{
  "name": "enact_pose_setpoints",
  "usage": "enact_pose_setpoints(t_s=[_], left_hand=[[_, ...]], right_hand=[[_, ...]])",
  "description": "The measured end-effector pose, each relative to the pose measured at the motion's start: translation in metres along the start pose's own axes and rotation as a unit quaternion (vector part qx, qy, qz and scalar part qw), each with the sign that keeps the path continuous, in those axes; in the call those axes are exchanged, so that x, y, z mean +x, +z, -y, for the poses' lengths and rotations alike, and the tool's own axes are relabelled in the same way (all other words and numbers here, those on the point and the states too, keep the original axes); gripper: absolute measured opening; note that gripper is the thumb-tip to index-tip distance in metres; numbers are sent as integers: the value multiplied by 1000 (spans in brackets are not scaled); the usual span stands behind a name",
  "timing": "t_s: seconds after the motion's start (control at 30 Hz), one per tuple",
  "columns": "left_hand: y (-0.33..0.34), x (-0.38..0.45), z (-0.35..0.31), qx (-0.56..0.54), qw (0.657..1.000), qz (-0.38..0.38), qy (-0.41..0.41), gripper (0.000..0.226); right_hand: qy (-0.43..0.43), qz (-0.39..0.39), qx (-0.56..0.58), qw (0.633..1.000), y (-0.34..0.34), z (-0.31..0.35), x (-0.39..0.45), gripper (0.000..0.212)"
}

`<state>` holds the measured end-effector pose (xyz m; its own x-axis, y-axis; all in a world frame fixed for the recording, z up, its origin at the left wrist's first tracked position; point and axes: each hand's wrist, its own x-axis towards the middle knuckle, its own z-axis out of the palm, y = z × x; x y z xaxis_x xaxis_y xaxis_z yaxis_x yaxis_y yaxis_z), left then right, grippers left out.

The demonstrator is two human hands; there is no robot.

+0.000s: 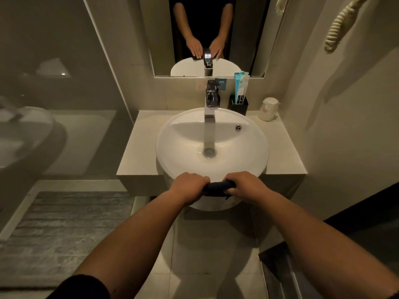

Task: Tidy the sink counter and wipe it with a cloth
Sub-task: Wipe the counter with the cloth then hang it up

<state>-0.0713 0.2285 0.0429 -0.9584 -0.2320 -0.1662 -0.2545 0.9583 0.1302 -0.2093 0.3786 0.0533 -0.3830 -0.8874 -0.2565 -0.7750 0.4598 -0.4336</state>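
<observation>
A dark cloth (218,187) is bunched into a roll at the near rim of the round white sink (185,156). My left hand (187,186) grips its left end and my right hand (245,186) grips its right end, both fists closed over it. Most of the cloth is hidden by my fingers. The beige counter (138,152) runs to both sides of the basin. On its back right stand a black holder (238,106) with a teal toothpaste tube and a white cup (268,108).
A chrome faucet (210,108) rises at the back of the basin, below a wall mirror (207,35). A glass partition stands to the left, with a dark floor mat (58,229) below. A coiled cord (341,24) hangs on the right wall.
</observation>
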Motion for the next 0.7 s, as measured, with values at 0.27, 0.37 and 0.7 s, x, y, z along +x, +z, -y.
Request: enact_pose_setpoints(t_s=[0.27, 0.37, 0.7], left_hand=[[-72, -36, -9, -237, 970, 51, -33, 22], [-95, -47, -12, -336, 940, 52, -33, 37], [-108, -75, 7, -678, 727, 9, -109, 39]], right_hand=[[-18, -20, 177, 984, -86, 27, -23, 25], [-28, -26, 249, 968, -107, 45, -22, 28], [-103, 52, 334, 936, -129, 107, 25, 30]])
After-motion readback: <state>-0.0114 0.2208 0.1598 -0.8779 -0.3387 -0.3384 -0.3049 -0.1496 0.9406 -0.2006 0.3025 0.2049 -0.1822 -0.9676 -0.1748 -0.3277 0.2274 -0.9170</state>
